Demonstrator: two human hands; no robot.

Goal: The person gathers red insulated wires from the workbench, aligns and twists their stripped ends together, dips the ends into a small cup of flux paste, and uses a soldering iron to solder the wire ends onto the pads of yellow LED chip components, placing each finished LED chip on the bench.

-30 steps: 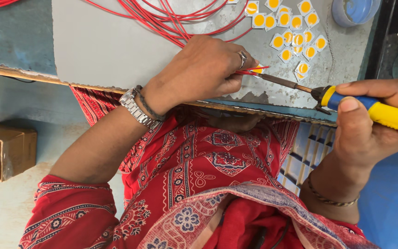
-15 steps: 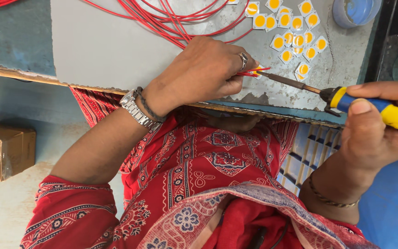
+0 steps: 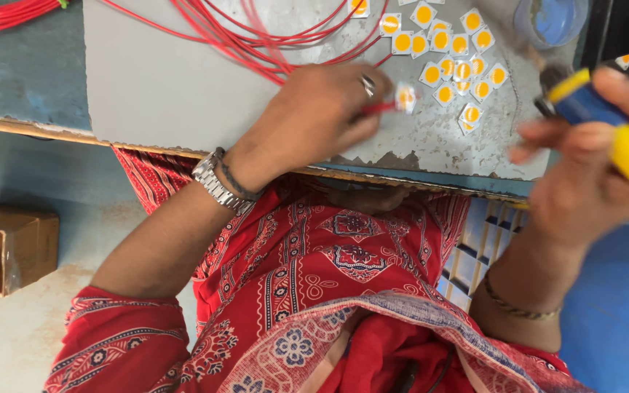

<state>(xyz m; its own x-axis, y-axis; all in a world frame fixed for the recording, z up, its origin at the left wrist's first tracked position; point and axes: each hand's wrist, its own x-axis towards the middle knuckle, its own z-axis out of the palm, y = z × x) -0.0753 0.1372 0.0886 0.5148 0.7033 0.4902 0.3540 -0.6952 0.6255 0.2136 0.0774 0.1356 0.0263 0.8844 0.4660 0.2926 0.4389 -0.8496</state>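
- The grey work board lies under both hands, its near edge just below the left hand's grip.
- Red wires loop across the board, beyond the left hand.
- The right hand is wrapped tight around a blue-and-yellow soldering iron, raised off the board, well right of the left grip.
- The left hand pinches a red wire end between closed fingertips.
- A square chip with a yellow centre sits at that wire's tip, just right of the fingers; more chips lie scattered beyond it.
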